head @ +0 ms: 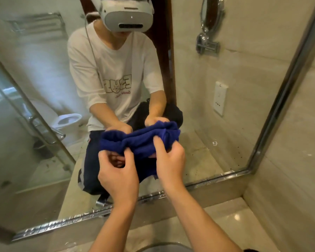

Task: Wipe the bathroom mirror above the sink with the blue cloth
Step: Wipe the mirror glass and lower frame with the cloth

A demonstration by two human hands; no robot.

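Left hand (116, 171) curled, gripping the blue cloth's (140, 142) lower left edge. Cloth bunched between 2 hands, held just before the mirror (225, 106); contact with glass unclear. Right hand (169, 159) pinches the right end. Judgement: cloth being gathered, wiping barely begun. Specks remain at the lower right.

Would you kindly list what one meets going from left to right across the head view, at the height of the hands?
Reflected glass shower door → left hand → blue cloth → right hand → mirror's metal frame → tiled side wall.
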